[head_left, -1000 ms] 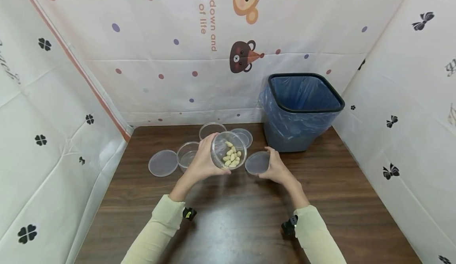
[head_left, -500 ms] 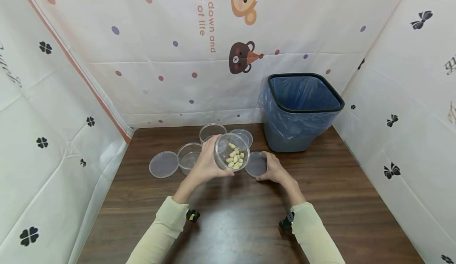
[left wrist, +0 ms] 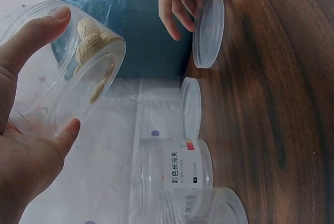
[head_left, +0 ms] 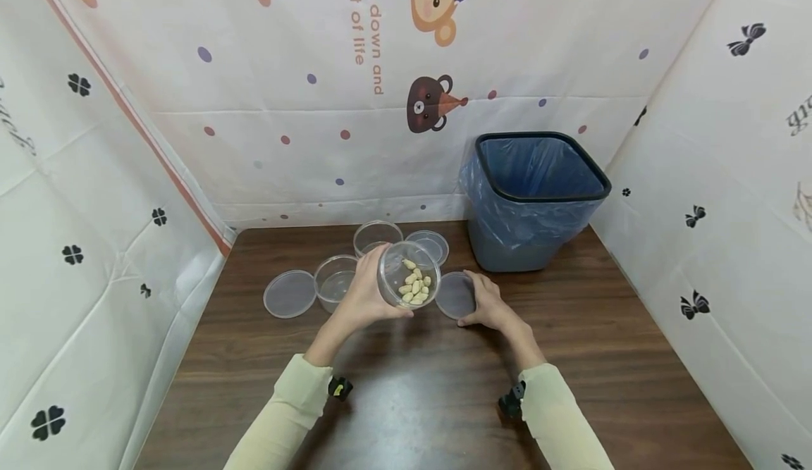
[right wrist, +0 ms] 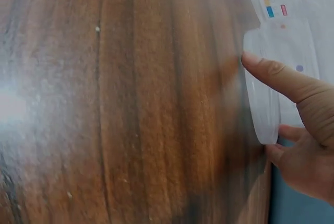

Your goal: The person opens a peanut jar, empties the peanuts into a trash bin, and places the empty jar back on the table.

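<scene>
My left hand (head_left: pixel 364 294) grips a clear round plastic jar (head_left: pixel 391 267) around its side, holding it tilted above the table. Several pale peanuts in their shells (head_left: pixel 415 287) lie inside it; the left wrist view shows them through the wall, near the jar's base. To the right, my right hand (head_left: pixel 490 304) has thumb and fingers around the edge of a translucent round lid (head_left: pixel 454 296). In the right wrist view the thumb meets one side of this lid (right wrist: pixel 261 93) and fingertips meet the other, low at the table surface.
Two clear jars, a nearer one (head_left: pixel 336 283) and a farther one (head_left: pixel 378 234), stand behind my left hand. One lid (head_left: pixel 290 294) lies at the left, another (head_left: pixel 429 246) at the back. A bin with a blue liner (head_left: pixel 507 234) stands at the back right of the wooden table (head_left: pixel 393 399).
The lid under my right hand has come slightly nearer and looks flatter than a second ago. The peanut jar in my left hand shifted a little right, then back left.
</scene>
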The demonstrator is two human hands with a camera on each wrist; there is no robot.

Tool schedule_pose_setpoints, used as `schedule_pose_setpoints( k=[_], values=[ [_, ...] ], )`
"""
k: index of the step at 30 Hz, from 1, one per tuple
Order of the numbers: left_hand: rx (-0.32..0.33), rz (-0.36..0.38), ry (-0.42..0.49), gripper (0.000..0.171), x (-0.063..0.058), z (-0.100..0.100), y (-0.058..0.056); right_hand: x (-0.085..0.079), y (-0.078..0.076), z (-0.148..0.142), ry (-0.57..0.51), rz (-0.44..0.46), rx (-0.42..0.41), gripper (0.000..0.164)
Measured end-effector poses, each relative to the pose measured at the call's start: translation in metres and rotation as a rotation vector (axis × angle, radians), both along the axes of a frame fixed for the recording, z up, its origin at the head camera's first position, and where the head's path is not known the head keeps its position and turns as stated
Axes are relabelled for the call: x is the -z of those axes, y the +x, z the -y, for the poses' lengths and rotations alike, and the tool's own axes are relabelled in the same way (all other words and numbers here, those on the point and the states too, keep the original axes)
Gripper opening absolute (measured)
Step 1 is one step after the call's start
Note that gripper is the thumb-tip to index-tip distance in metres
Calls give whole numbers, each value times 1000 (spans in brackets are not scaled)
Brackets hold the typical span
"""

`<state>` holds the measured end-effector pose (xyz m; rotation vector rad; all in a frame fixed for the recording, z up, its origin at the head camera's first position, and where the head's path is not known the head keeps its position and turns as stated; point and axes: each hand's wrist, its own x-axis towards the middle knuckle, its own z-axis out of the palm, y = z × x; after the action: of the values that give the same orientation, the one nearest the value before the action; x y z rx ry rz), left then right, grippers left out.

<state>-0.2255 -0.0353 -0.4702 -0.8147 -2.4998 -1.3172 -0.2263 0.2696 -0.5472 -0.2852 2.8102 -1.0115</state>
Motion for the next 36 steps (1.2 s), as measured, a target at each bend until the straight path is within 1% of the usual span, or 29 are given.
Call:
schedule_pose_setpoints(
  k=[3,6,10,13,19,26,31,33,36],
  values=[
    [-3,8,1,135,1,2,0,-5,3,-7,-37,28,-14,115],
    [-11,15,8,134,0,4,-1,-13,6,-18,-62,23,-4,101],
    [-18,18,17,134,-1,5,-1,-28,13,-35,-60,-42,39,77],
    [-23,23,10,133,-1,7,-1,-40,20,-50,-56,-75,88,68],
    [-33,27,15,132,0,9,-1,-70,36,-76,-26,-103,187,62],
    [-34,42,30,132,-1,9,0,-109,45,-102,-21,-212,313,57],
    [-32,35,24,132,-1,8,0,-133,44,-119,-63,-273,426,56],
    [-29,32,25,132,-1,7,0,-142,42,-126,-97,-305,476,54],
    [-27,32,23,133,-1,7,0,-155,37,-137,-142,-320,544,55]
  ],
)
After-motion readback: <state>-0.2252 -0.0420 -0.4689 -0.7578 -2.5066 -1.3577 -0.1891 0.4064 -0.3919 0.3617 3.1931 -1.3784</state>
